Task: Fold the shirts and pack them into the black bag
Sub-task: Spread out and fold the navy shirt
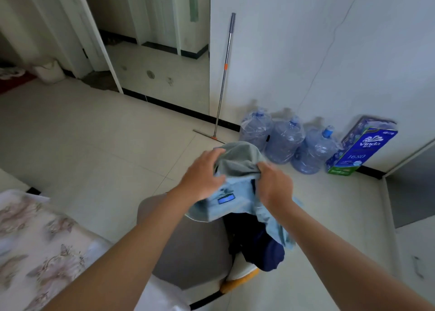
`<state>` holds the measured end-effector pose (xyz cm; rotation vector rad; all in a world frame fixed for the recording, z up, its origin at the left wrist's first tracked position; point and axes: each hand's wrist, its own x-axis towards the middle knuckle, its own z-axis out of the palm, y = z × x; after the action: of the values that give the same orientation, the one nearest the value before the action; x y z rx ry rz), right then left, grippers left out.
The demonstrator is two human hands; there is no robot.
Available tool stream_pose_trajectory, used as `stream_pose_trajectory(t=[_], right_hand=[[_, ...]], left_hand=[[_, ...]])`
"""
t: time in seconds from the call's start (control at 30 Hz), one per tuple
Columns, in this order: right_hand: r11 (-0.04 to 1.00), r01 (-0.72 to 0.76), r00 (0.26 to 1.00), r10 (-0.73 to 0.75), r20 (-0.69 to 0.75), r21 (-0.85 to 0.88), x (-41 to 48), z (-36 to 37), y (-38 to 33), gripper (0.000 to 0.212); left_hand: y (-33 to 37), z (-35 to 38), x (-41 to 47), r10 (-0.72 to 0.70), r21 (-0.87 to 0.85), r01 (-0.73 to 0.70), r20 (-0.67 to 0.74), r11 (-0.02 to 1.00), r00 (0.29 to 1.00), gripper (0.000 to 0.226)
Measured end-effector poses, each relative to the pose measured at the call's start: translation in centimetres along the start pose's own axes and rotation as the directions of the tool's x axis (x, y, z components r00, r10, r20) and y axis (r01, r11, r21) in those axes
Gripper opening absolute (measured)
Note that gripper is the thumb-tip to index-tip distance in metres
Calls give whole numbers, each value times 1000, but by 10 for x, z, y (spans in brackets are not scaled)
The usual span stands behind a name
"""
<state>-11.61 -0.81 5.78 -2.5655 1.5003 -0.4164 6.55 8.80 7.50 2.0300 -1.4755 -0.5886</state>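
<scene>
Nearest, down and to the left of the grip, lies a floral-covered bed (35, 240). Directly beneath the grip stands a grey-seated chair (188, 252) with a dark navy garment (261, 249) heaped toward its right edge. Above these, the left hand (202, 174) and right hand (275, 186) hold the pale blue shirt (235, 169) in the air. Both sets of fingers are curled into bunched cloth near its top, while the rest hangs down and brushes the dark heap. I cannot pick out the black bag with any certainty; part of that dark heap may be it. The cloth is gathered rather than held by clear seams or shoulders, so the likely trouble is a crooked fold. A trailing hem could also snag the navy garment and drag it off the chair. The chair seat gives little flat room below the grip, whereas the bed to its left looks the broader surface. Beyond the grip the tiled floor (117, 146) is open to the left. Ahead and to the right it is hemmed in by water bottles (284, 141), a tissue pack (362, 150) and a squeegee mop (223, 80) leaning on the wall.
</scene>
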Motion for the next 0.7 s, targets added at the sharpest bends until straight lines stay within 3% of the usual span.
stream_pose_trajectory(t=[0.07, 0.2, 0.27, 0.33, 0.37, 0.43, 0.5, 0.63, 0.7], right_hand=[[994, 90, 995, -87, -45, 54, 8, -9, -15, 17], [973, 133, 989, -116, -96, 191, 11, -3, -7, 20], [985, 106, 994, -109, 20, 133, 6, 7, 9, 28], [999, 30, 974, -25, 225, -21, 3, 17, 26, 44], [999, -31, 961, 40, 274, -38, 3, 20, 31, 41], [984, -134, 969, 105, 224, 120, 7, 17, 29, 21], [931, -147, 986, 113, 118, 335, 17, 6, 10, 29], [829, 8, 998, -42, 47, 559, 37, -19, -41, 40], [788, 5, 994, -72, 83, 616, 38, -17, -52, 43]], left_hand=[[15, 18, 3, 76, -24, -74, 93, 997, 993, 75], [25, 30, 25, 53, -39, -57, -106, 998, 993, 28], [19, 23, 32, 12, -47, -19, -165, 999, 986, 24], [13, 14, 34, 11, -45, -21, -213, 999, 977, 25], [11, 9, 34, 9, -58, -24, -244, 998, 970, 25], [8, 3, 32, 17, -58, -35, -286, 998, 958, 23], [4, 0, 28, 32, -90, -53, -222, 995, 975, 22], [9, 0, 27, 63, -225, -49, 57, 973, 996, 79], [7, -5, 31, 54, -210, -56, -15, 976, 998, 64]])
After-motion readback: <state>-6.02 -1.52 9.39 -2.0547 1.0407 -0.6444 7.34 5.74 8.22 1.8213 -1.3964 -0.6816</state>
